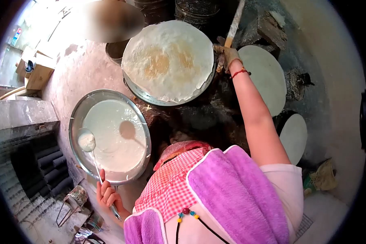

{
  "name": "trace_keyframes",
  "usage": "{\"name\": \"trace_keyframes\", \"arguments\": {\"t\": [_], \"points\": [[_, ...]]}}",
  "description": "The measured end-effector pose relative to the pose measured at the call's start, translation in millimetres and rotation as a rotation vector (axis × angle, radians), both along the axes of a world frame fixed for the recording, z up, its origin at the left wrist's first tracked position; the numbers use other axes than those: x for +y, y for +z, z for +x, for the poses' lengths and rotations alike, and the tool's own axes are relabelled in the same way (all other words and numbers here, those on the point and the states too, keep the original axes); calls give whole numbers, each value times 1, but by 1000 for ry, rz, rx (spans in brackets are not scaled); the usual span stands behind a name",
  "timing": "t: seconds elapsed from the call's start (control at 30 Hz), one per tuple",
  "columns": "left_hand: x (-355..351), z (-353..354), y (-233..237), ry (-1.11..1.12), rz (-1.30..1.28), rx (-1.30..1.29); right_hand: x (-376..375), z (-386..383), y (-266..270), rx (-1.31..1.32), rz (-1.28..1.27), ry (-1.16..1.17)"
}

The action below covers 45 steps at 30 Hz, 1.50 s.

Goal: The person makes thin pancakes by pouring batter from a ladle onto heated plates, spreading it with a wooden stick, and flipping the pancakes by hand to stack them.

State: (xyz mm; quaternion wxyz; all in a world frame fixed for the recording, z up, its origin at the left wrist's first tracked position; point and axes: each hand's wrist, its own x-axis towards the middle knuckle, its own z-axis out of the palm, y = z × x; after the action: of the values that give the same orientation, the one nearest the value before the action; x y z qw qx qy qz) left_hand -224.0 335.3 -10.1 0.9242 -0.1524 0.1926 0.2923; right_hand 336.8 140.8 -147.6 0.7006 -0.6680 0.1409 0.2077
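the left hand (109, 196) is closed around the handle of a ladle (86, 142), its fingers wrapped on the metal. the ladle's cup, holding some pale batter, is above the left side of a wide metal basin (74, 156). more batter (110, 156) lies in the basin, with a round dark shadow on its surface.

the right hand (228, 56), a red string bracelet (239, 73) at its wrist, is at the lower end of a wooden stick (234, 27); its fingers are too dark to tell whether they grip it. just left of this hand, a large thin flatbread (171, 77), browned in two patches, lies on a round griddle (150, 99).

to the right of the forearm is a pale round disc (268, 79), with a smaller disc (294, 138) below it. beyond the griddle, at the upper left, is a person (116, 20), blurred. a cardboard box (41, 75) stands at the far left.
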Motion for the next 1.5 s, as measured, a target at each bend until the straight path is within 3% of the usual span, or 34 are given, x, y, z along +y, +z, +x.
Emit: {"name": "trace_keyframes", "arguments": {"t": [0.07,0.13,0.2,0.3,0.33,0.37,0.4,0.47,0.5,0.57,0.6,0.73,0.87,0.97,1.0,1.07,1.13,1.2,1.27,1.33,1.37,1.5], "points": [[-7,12,12,30,115,130,16,18,7,47,-151,107],[-7,1,16,-3,217,232,27,34,5,20,-101,176],[-9,-13,24,-65,433,151,28,44,8,-62,-120,311],[-14,-14,10,136,469,62,24,78,-31,-124,-99,490],[-14,-6,-1,215,479,57,26,77,-33,-118,-98,496],[-8,17,7,77,505,-30,27,75,-30,-123,-140,486],[-3,29,8,78,506,-29,28,74,-26,-130,-184,473],[1,42,9,97,70,-37,35,62,-3,-157,-313,447],[0,42,5,102,71,-37,38,58,3,-182,-441,421],[1,39,-10,56,-53,-42,34,85,-20,-296,-384,424],[-1,37,-13,61,-54,-35,33,92,-30,-402,-335,421],[-10,30,-19,122,-31,-120,46,54,22,-263,-494,336],[-10,26,-19,135,-6,-100,46,50,38,-268,-490,368],[-7,14,-13,89,35,-33,39,41,60,-327,-293,344],[-6,13,-8,-7,119,96,34,29,74,-378,-195,309],[1,9,-4,-126,223,218,11,14,106,-450,-369,256],[13,5,-7,-328,375,284,-27,-20,140,-475,-442,265],[26,14,-11,-508,457,385,-90,-39,129,-443,-232,79],[39,26,-26,-681,490,331,-147,-114,131,-678,61,77],[47,42,-45,-882,507,211,-187,-204,163,-365,-103,-289],[47,50,-52,-974,462,176,-223,-243,161,-292,-231,-359],[-17,51,-96,-1352,356,-25,-375,-468,141,-282,-495,-802]]}}
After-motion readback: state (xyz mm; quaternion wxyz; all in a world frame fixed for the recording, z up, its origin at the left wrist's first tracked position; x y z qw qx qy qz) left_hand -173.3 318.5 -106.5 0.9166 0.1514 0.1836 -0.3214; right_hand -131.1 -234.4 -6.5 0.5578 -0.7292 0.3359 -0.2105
